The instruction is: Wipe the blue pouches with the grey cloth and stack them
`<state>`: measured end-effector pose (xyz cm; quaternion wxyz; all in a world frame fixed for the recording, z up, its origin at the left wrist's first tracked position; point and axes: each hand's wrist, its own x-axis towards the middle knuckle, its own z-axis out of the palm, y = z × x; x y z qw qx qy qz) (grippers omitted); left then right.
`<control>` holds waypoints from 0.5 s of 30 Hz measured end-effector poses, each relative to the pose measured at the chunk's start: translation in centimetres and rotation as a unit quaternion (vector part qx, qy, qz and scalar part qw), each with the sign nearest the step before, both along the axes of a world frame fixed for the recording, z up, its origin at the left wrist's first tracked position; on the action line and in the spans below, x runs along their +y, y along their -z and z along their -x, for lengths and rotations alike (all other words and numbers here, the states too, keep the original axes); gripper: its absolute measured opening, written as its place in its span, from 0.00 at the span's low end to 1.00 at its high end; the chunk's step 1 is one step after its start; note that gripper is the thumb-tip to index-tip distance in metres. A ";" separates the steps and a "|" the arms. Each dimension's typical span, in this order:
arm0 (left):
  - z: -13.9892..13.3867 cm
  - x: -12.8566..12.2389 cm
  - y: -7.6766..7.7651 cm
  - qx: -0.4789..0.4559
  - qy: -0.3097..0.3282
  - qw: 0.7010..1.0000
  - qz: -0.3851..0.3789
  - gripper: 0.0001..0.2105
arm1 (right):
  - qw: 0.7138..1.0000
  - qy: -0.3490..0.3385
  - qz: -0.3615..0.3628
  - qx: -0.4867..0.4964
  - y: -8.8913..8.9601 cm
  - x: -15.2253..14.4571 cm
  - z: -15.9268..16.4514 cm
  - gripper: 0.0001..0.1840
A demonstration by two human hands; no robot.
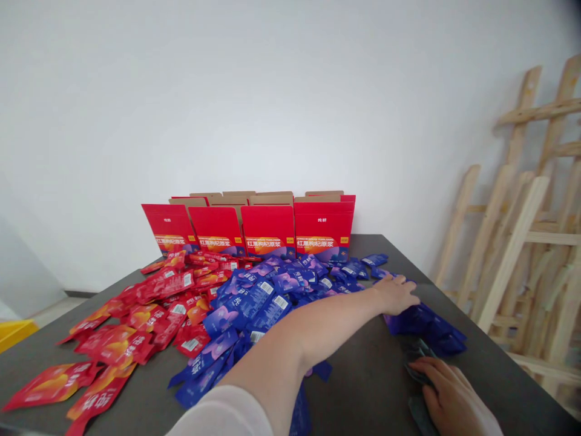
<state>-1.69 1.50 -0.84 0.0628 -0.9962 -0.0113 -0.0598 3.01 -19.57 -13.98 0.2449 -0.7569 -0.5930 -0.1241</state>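
Observation:
My left arm reaches across the dark table (363, 375), and my left hand (397, 293) lies palm down, fingers apart, on the near edge of a heap of blue packets (267, 297). A smaller bunch of blue packets (426, 330) lies just in front of that hand. My right hand (449, 393) sits at the table's near right, fingers curled over a dark cloth (415, 354) that it presses onto the tabletop. Red packets (149, 315) are spread over the left half of the table.
Several open red cartons (267, 230) stand in a row along the table's far edge against the white wall. Wooden frames (521, 230) lean against the wall on the right. A yellow object (13, 333) shows at the far left, below table height.

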 end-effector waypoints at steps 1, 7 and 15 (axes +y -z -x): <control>-0.2 0.0 0.5 -0.009 -0.019 1.000 0.006 0.15 | 1.000 0.000 0.003 0.002 -0.1 0.0 0.0 0.21; 1.7 1.3 2.4 -0.035 -0.120 0.990 0.071 0.22 | 1.000 -0.004 0.008 0.009 -0.2 0.2 0.1 0.21; 10.2 4.0 2.3 0.028 -0.210 0.976 0.046 0.28 | 1.000 -0.011 0.001 0.016 0.0 0.2 0.0 0.21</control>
